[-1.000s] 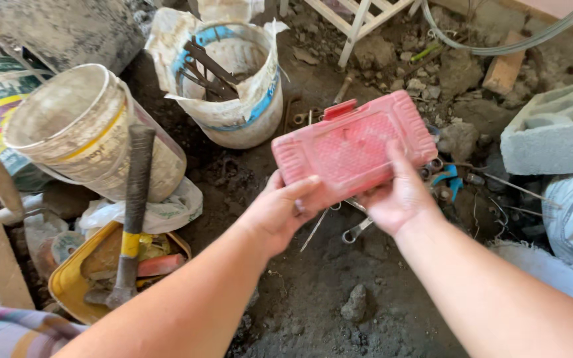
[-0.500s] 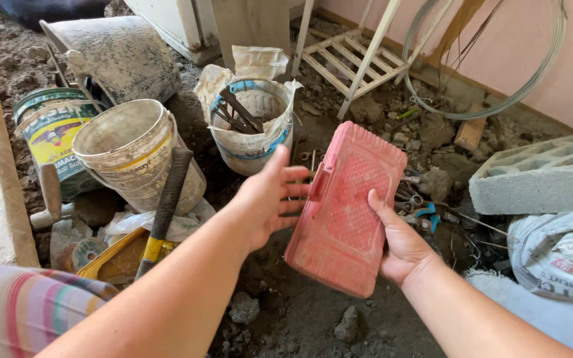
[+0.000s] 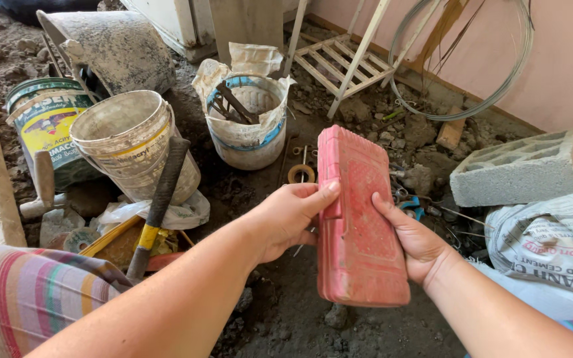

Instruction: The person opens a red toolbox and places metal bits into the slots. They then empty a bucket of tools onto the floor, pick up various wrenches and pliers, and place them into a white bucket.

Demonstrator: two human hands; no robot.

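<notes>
We look down at dirt ground crowded with building gear. At upper left, a white bucket (image 3: 129, 142) caked with dried cement leans beside a green paint can (image 3: 42, 126), and a hammer (image 3: 156, 205) with a black grip and yellow band slants up in front of the bucket. Farther back stands a second bucket (image 3: 247, 122) lined with a torn sack and holding dark metal pieces. A grey concrete block (image 3: 522, 169) lies at right, with a cement bag (image 3: 552, 245) just below it, and a coil of wire (image 3: 462, 59) hangs against the pink wall. Small tools lie scattered on the ground behind the hands, partly hidden by what we hold. Between our hands, in the middle of the view and above the ground, is a red case (image 3: 359, 225): a flat plastic rectangle, dusty and faded, with ribbed edges and a fine grid pattern on its face. It stands on end, its long side nearly upright. Our left hand (image 3: 286, 219) grips its left edge, thumb laid across the front near the latch side. Our right hand (image 3: 416, 238) clasps the right edge, thumb on the face and fingers behind. A second ago we held the case flat and sideways in both hands; half a second ago it was tilted and only the right hand held it, the left hand open beside it. Now both hands are closed on it.
</notes>
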